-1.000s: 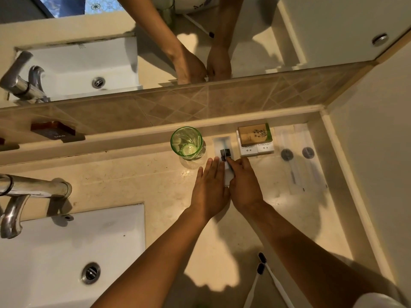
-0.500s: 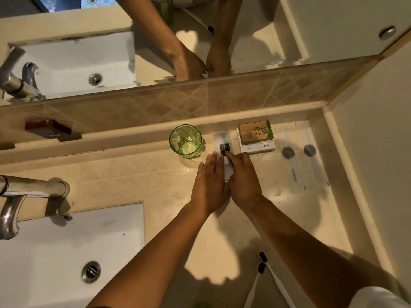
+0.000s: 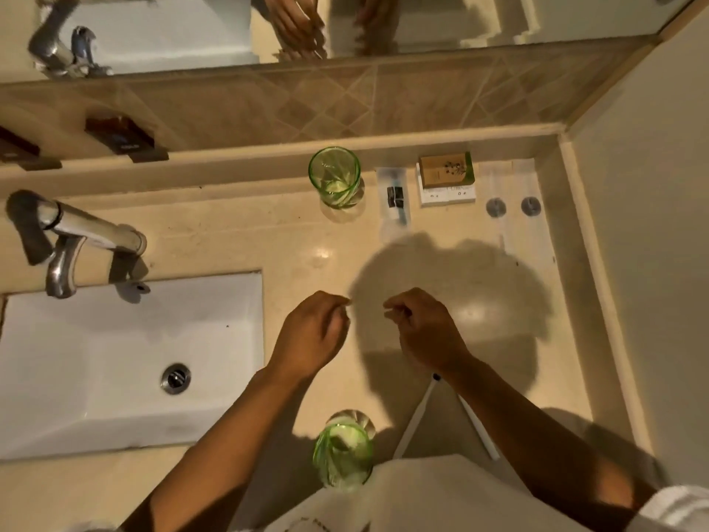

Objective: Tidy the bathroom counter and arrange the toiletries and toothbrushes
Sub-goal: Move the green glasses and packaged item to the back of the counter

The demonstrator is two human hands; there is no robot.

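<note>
head view:
L hand (image 3: pixel 310 334): fingers curled loose, holding nothing, above counter (image 3: pixel 238 240).
R hand (image 3: pixel 426 332): same, empty.
toothbrushes (image 3: pixel 412 424): two, white, lying near front edge under my R forearm. Prob light, stiff, slick plastic; take mid-handle.
front glass (image 3: pixel 342 456): green, ribbed, near edge. Fragile, slippery; grip round the wall.
back glass (image 3: pixel 335 177): by backsplash, beside sachet (image 3: pixel 395 199).

Both forearms reach in from the near edge; left hand (image 3: pixel 310 335) and right hand (image 3: pixel 426 332) hover apart, fingers loosely curled, empty.
</note>
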